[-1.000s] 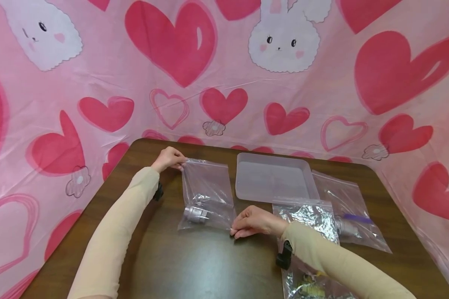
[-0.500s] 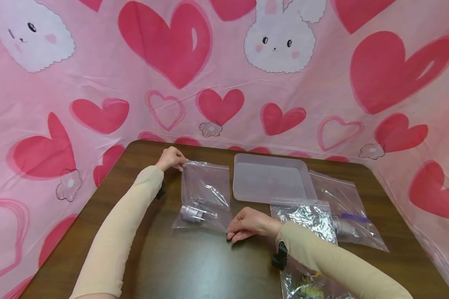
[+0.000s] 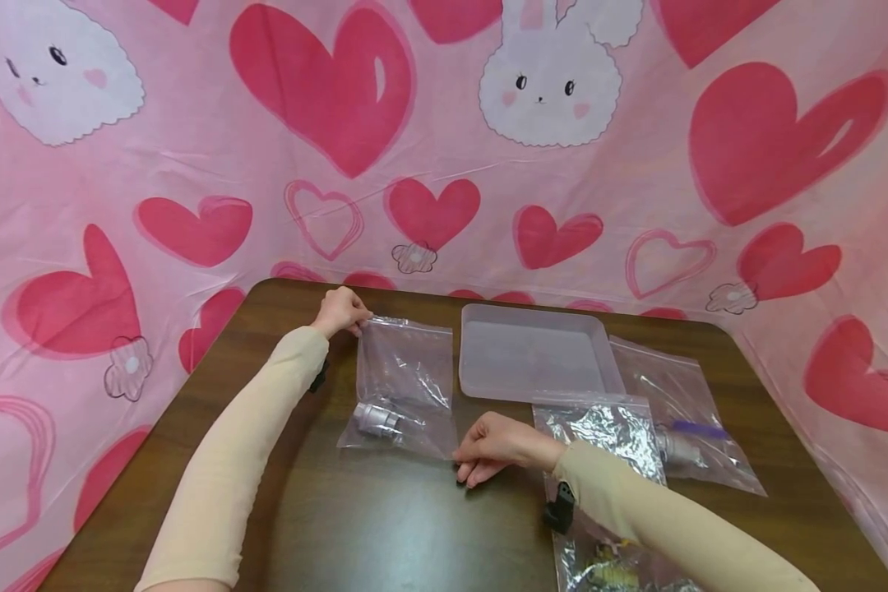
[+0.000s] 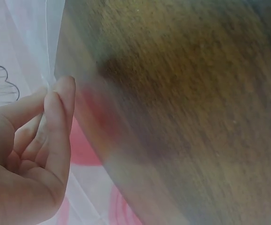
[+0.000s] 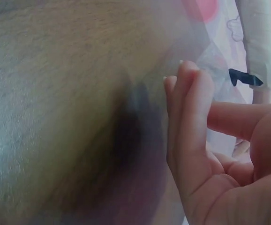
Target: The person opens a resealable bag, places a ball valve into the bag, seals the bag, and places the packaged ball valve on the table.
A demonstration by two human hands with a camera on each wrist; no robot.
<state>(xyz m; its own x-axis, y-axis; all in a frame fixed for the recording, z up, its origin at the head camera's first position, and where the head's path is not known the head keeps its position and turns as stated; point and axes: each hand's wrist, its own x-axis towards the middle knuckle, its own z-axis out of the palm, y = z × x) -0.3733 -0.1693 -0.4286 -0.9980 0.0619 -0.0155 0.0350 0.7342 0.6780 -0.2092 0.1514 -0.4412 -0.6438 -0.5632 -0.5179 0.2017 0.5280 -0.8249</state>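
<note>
A clear zip bag [image 3: 407, 370] lies spread between the two hands, with a silvery cylindrical piece [image 3: 377, 419] in its lower part. At its far left corner, my left hand [image 3: 339, 312] pinches the zip edge between thumb and fingers. The left wrist view shows the film rising from those fingertips [image 4: 63, 86]. My right hand [image 3: 499, 448] pinches the near right corner of the same bag, close over the table. In the right wrist view, the film shows behind the fingers [image 5: 191, 103].
A shallow translucent tray [image 3: 536, 353] stands behind the right hand. To its right lies a second zip bag [image 3: 659, 370] with a purple strip [image 3: 699, 429]. A third, shiny bag [image 3: 599, 427] with yellowish contents runs under the right forearm. Heart-printed cloth [image 3: 437, 214] hangs behind the wooden table [image 3: 385, 526].
The head view has turned slightly, shifting the scene left. Both hands keep their pinch on the bag's corners, and the bag's near left end has shifted slightly left.
</note>
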